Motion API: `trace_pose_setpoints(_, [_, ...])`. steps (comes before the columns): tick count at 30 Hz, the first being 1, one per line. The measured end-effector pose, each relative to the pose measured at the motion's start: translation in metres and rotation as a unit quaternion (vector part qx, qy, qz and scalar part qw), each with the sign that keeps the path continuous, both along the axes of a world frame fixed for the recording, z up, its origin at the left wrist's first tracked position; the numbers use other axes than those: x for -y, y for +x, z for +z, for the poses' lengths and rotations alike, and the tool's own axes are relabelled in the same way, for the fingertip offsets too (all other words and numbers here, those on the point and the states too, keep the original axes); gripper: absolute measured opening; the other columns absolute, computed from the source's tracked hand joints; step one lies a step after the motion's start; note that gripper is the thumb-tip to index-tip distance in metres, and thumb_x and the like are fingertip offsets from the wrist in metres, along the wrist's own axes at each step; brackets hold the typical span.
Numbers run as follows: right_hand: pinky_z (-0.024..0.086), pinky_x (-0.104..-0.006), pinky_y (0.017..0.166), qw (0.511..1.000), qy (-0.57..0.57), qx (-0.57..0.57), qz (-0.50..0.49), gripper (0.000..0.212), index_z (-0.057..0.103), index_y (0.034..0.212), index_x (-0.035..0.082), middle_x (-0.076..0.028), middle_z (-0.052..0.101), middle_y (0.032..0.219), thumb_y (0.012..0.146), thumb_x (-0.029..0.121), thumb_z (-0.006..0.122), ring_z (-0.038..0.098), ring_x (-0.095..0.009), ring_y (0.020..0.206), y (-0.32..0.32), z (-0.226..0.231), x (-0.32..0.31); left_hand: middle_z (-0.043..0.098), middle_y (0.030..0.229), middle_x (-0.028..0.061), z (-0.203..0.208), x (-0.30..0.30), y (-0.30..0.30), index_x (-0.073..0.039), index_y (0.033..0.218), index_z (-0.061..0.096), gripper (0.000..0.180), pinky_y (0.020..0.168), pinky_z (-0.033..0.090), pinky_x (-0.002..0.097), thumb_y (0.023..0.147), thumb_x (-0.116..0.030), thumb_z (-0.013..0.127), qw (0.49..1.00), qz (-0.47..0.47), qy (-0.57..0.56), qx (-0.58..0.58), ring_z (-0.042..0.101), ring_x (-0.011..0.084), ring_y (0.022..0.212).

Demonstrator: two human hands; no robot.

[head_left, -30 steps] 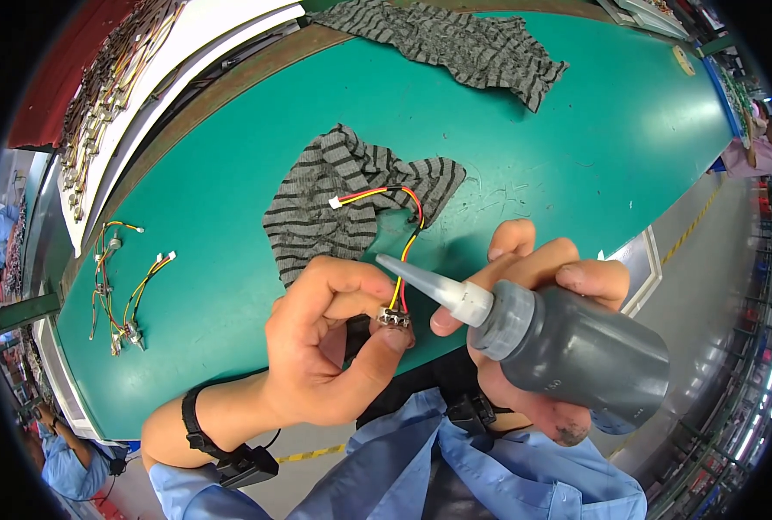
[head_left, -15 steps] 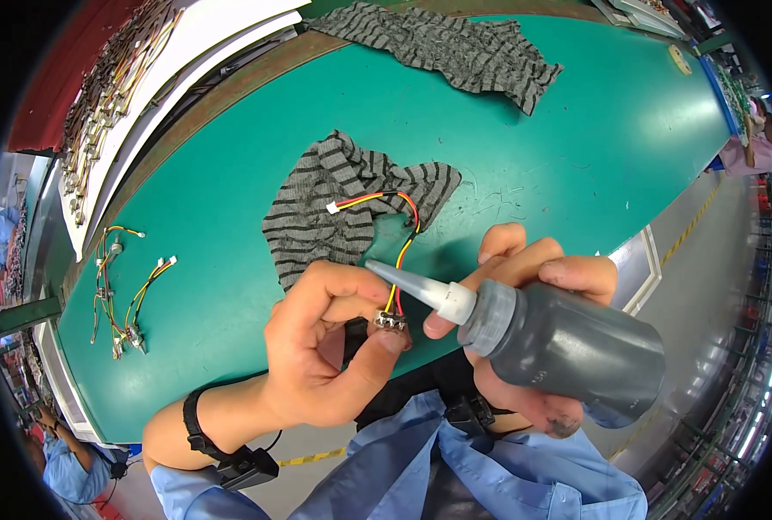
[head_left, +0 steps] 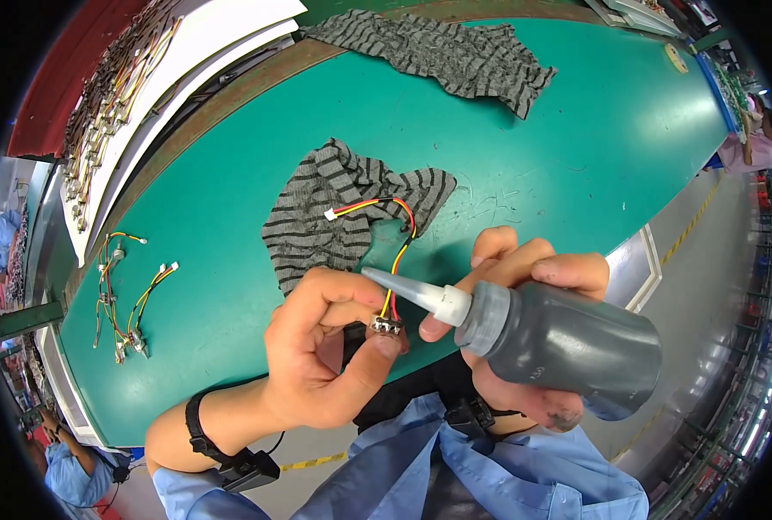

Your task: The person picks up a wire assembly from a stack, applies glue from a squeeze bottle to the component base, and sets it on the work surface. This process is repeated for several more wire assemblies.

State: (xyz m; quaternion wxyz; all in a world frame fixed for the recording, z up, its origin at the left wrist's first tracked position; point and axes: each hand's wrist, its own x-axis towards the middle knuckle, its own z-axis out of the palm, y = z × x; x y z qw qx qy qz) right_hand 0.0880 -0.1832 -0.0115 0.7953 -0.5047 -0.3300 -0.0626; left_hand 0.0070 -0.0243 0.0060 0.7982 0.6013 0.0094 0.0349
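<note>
Pinched between the thumb and fingers of my left hand [head_left: 317, 355] is a small metal potentiometer [head_left: 386, 326], its row of solder terminals facing up. Red, yellow and black wires [head_left: 402, 251] rise from it and curve left to a white plug [head_left: 330, 214] over a striped cloth. My right hand [head_left: 503, 386] is wrapped round a squeeze bottle [head_left: 585, 347] with dark contents, tilted so that its tapered nozzle [head_left: 412, 290] points left. The nozzle crosses above the wires, its tip close to my left index finger. My fingers hide the potentiometer's underside.
On the green table [head_left: 525, 156] lie a crumpled grey-and-black striped cloth [head_left: 312, 230] and another striped cloth [head_left: 447, 56] at the far edge. Several wired parts [head_left: 130, 338] rest at the left. White boards [head_left: 135, 147] with many more stand far left. A tape roll [head_left: 676, 58] sits far right.
Both hands keep their grips. The nozzle tip has shifted slightly left and down, and the potentiometer has moved and tilted very slightly in my left hand.
</note>
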Motion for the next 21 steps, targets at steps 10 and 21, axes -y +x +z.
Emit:
trace_pose_setpoints(10, [0.036,-0.0332,0.078,1.000,0.012,0.023,0.009,0.085,0.039,0.119,0.006,-0.010,0.056,0.081,0.070,0.073,0.062,0.064,-0.024,0.057,0.0016,-0.0041,-0.0007,0.063,0.087,0.0121,-0.0036,-0.0013,-0.0015,0.006,0.108,0.044,0.027,0.071,0.047,0.0254,0.083,0.008,0.053,1.000,-0.008,0.010,0.018,0.059,0.0124,0.075])
trace_pose_setpoints(21, [0.041,-0.0335,0.065,0.988,0.146,-0.044,0.010,0.079,0.036,0.121,0.004,-0.013,0.057,0.086,0.074,0.057,0.071,0.058,-0.019,0.069,0.0035,-0.0017,0.0046,0.063,0.089,0.0134,-0.0048,-0.0036,0.0032,0.005,0.108,0.043,0.026,0.071,0.048,0.0265,0.083,0.007,0.053,0.998,-0.032,0.001,0.055,0.060,0.0138,0.075])
